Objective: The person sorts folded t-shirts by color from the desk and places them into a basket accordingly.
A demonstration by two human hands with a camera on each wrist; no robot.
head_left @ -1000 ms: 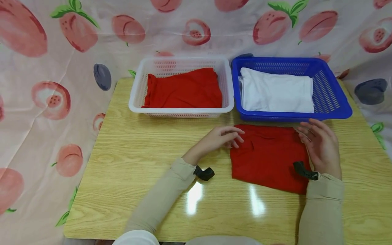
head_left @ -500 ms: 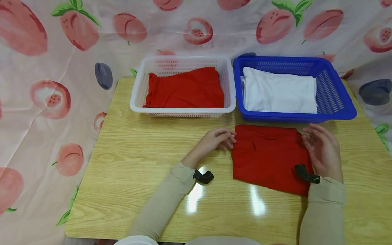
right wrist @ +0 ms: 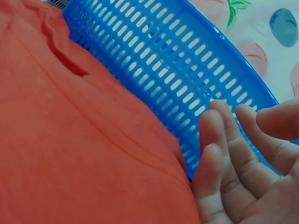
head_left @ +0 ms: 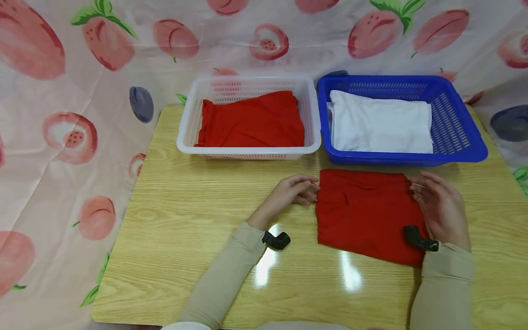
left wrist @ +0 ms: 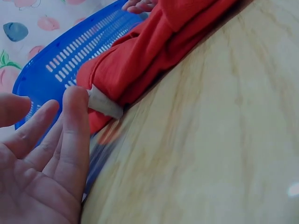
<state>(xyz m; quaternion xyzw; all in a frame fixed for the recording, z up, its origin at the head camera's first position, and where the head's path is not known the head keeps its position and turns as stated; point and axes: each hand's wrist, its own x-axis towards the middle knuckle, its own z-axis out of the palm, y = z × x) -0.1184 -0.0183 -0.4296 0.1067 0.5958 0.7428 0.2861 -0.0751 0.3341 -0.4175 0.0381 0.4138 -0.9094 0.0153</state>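
Note:
A folded red garment (head_left: 367, 211) lies flat on the table in front of the blue basket. My left hand (head_left: 294, 191) is at its upper left edge, fingers loosely extended and thumb apart from them. In the left wrist view, a whitish tag (left wrist: 105, 103) sticks out of the garment's folded edge, right at a fingertip. Along the opposite edge is my right hand (head_left: 444, 208), palm turned inward and fingers slightly bent. The right wrist view shows those fingers (right wrist: 210, 172) beside the red fabric (right wrist: 84, 140), with nothing gripped between fingers and thumb.
Behind the garment stands the blue basket (head_left: 396, 158) with folded white cloth (head_left: 381, 123) inside. To its left, a white basket (head_left: 247, 150) holds folded red cloth (head_left: 253, 121). The wooden table (head_left: 185, 206) meets a peach-printed curtain (head_left: 231, 55) at the back.
My left hand has drawn back leftward from over the garment's corner to just beside its edge. The right hand has shifted slightly down along the right edge. The garment stays flat.

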